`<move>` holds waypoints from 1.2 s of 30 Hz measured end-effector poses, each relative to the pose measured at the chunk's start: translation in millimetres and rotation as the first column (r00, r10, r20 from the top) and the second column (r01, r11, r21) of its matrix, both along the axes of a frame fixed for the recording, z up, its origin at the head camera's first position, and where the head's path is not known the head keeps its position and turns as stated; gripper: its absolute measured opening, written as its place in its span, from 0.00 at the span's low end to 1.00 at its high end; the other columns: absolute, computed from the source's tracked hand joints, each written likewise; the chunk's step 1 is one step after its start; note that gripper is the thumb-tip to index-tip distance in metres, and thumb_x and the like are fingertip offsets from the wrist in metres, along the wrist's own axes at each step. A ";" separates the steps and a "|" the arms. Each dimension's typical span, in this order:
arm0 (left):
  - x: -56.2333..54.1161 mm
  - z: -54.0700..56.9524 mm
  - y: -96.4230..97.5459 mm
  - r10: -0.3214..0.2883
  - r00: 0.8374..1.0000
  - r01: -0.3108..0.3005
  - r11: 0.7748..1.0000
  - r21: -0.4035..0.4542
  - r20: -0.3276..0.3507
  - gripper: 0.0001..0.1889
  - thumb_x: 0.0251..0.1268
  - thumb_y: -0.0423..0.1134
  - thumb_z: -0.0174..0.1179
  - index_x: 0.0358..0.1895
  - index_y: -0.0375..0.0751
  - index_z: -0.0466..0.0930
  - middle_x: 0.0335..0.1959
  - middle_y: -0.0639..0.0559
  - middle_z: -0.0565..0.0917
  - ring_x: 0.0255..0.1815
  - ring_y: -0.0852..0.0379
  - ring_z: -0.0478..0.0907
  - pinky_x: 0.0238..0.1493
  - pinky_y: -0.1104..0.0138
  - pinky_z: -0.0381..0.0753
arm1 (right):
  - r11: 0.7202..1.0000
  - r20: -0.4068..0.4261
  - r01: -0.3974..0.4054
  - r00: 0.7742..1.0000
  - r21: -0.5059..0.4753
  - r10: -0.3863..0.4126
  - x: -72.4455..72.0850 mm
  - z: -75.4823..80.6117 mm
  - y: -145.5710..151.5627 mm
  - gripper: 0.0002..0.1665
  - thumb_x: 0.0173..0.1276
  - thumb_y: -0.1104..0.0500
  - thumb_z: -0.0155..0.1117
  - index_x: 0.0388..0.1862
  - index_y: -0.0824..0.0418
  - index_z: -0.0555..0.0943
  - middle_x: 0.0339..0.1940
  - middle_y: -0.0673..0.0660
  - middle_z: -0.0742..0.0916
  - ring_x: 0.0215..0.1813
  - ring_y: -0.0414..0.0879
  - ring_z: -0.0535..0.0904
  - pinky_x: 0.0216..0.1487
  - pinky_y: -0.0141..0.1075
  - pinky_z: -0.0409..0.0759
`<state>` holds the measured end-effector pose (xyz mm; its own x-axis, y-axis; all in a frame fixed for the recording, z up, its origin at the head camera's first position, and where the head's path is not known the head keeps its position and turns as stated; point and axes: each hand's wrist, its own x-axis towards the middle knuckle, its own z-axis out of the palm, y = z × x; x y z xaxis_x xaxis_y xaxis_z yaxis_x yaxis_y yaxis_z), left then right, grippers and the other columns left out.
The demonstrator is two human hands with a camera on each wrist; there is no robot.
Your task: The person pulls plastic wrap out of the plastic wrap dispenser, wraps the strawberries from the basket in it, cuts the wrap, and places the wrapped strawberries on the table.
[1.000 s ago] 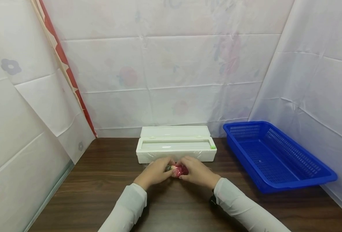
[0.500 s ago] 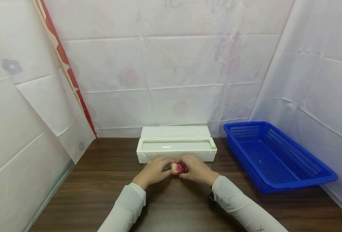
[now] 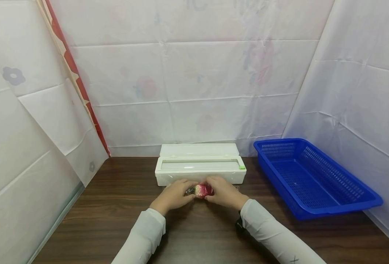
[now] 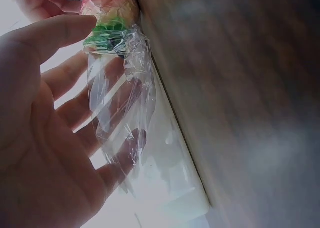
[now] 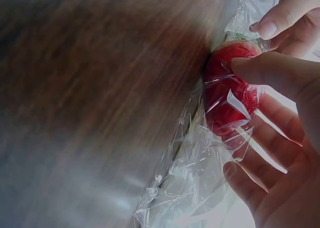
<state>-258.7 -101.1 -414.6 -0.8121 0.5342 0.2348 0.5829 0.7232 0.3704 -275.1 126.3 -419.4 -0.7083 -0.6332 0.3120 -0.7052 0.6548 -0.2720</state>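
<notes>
A red strawberry (image 3: 202,191) with a pale shoulder and green top lies wrapped in clear cling film (image 5: 197,175), just in front of a white cling film box (image 3: 201,177). My left hand (image 3: 174,195) holds its green end, thumb on the near side and fingers behind the film. From the other side, my right hand (image 3: 226,194) grips the red body, its thumb (image 5: 255,68) pressing on the front. Loose film trails from both ends of the strawberry (image 4: 111,10) in the wrist views.
The box's lid (image 3: 199,149) stands raised at the back, with a green slider (image 3: 242,167) on its right end. A blue plastic basket (image 3: 343,212) stands to the right on the dark wooden table (image 3: 115,220). White sheeting (image 3: 194,73) surrounds the table.
Both hands stay on the strawberry in front of the box. They have shifted only slightly, and more of its pale shoulder shows between the fingers than a second ago.
</notes>
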 end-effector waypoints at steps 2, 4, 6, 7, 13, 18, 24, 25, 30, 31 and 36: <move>-0.2 -0.4 -0.6 0.000 1.000 0.000 1.000 0.005 -0.007 0.23 0.66 0.42 0.67 0.64 0.47 0.79 0.58 0.45 0.81 0.62 0.44 0.76 0.56 0.39 0.73 | 1.000 -0.003 0.002 1.000 0.000 -0.002 -0.4 -0.6 0.1 0.25 0.58 0.58 0.79 0.53 0.57 0.79 0.49 0.51 0.85 0.52 0.45 0.79 0.54 0.41 0.79; -0.7 -1.0 -1.2 -0.003 1.000 0.003 1.000 0.008 -0.013 0.23 0.66 0.42 0.67 0.63 0.47 0.80 0.58 0.45 0.82 0.61 0.44 0.77 0.56 0.39 0.73 | 1.000 -0.005 0.002 1.000 0.000 -0.002 -0.7 -1.1 0.4 0.25 0.58 0.58 0.79 0.53 0.57 0.79 0.49 0.51 0.85 0.52 0.45 0.79 0.54 0.41 0.79; -1.4 -1.5 -1.9 -0.009 1.000 0.010 1.000 0.014 -0.015 0.23 0.65 0.41 0.67 0.63 0.46 0.80 0.57 0.45 0.82 0.61 0.45 0.77 0.56 0.40 0.74 | 1.000 -0.007 -0.001 1.000 -0.001 0.001 -0.9 -1.7 0.8 0.25 0.58 0.58 0.79 0.53 0.57 0.79 0.50 0.51 0.85 0.53 0.45 0.79 0.54 0.41 0.78; -1.6 -1.4 -2.3 -0.013 1.000 0.013 1.000 0.018 -0.013 0.23 0.65 0.41 0.67 0.63 0.45 0.80 0.57 0.44 0.82 0.61 0.44 0.77 0.56 0.40 0.73 | 1.000 -0.009 -0.004 1.000 -0.002 0.004 -1.1 -1.9 1.0 0.25 0.58 0.59 0.79 0.53 0.57 0.79 0.50 0.51 0.85 0.53 0.45 0.79 0.55 0.41 0.78; -2.1 0.0 -5.5 -0.020 1.000 0.020 0.999 0.030 0.009 0.21 0.67 0.41 0.66 0.62 0.43 0.81 0.58 0.45 0.82 0.62 0.45 0.76 0.61 0.42 0.71 | 1.000 -0.020 -0.018 1.000 -0.009 0.018 -1.3 -4.0 2.5 0.25 0.59 0.58 0.78 0.54 0.57 0.79 0.51 0.51 0.85 0.53 0.45 0.79 0.55 0.41 0.78; -3.2 3.1 -12.3 -0.017 1.000 0.016 0.999 0.051 0.016 0.18 0.68 0.40 0.65 0.59 0.43 0.83 0.56 0.47 0.83 0.61 0.45 0.76 0.63 0.47 0.72 | 1.000 -0.033 -0.011 0.999 -0.009 0.011 -0.3 -5.6 3.1 0.25 0.59 0.58 0.78 0.54 0.58 0.79 0.50 0.51 0.85 0.52 0.45 0.79 0.54 0.41 0.78; -7.9 9.5 -33.6 -0.007 1.000 0.005 0.977 0.211 0.009 0.14 0.70 0.36 0.62 0.55 0.39 0.84 0.54 0.45 0.84 0.59 0.44 0.78 0.61 0.48 0.74 | 1.000 -0.064 0.004 0.998 -0.011 -0.004 1.1 -6.0 2.8 0.25 0.58 0.55 0.79 0.53 0.57 0.79 0.47 0.49 0.85 0.49 0.43 0.79 0.52 0.41 0.78; -9.0 11.0 -37.9 0.016 1.000 -0.015 0.968 0.251 -0.002 0.13 0.70 0.36 0.63 0.55 0.39 0.84 0.54 0.45 0.84 0.59 0.44 0.78 0.60 0.47 0.75 | 1.000 -0.064 0.004 0.998 -0.012 -0.005 1.3 -5.9 2.7 0.26 0.58 0.54 0.79 0.53 0.56 0.80 0.47 0.49 0.85 0.49 0.43 0.79 0.53 0.41 0.78; -14.3 17.4 -58.9 0.226 0.974 -0.196 0.880 0.432 -0.018 0.14 0.68 0.37 0.65 0.55 0.42 0.85 0.56 0.43 0.81 0.58 0.42 0.77 0.56 0.45 0.76 | 1.000 -0.057 -0.010 0.998 -0.022 0.009 1.3 -4.7 2.7 0.28 0.59 0.54 0.79 0.58 0.55 0.80 0.51 0.48 0.85 0.53 0.43 0.80 0.56 0.42 0.78; -15.2 18.1 -62.3 0.268 0.963 -0.236 0.860 0.452 -0.008 0.15 0.68 0.37 0.65 0.56 0.42 0.84 0.57 0.41 0.80 0.58 0.41 0.77 0.55 0.45 0.76 | 1.000 -0.056 -0.014 0.998 -0.025 0.013 1.1 -4.5 2.8 0.29 0.59 0.55 0.79 0.58 0.55 0.80 0.51 0.49 0.85 0.53 0.44 0.80 0.56 0.42 0.78; -17.7 17.7 -75.4 0.399 0.910 -0.397 0.765 0.508 0.111 0.21 0.69 0.38 0.63 0.63 0.37 0.78 0.61 0.34 0.75 0.61 0.39 0.73 0.58 0.47 0.75 | 0.999 -0.050 -0.023 0.999 -0.025 0.022 0.8 -3.7 2.4 0.28 0.58 0.56 0.79 0.57 0.56 0.80 0.50 0.49 0.85 0.50 0.44 0.80 0.53 0.42 0.78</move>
<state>-276.5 -176.5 -396.9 -0.9236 -0.0342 0.3818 0.2872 0.5981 0.7482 -274.3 128.7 -423.0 -0.6773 -0.6400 0.3629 -0.7326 0.6320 -0.2528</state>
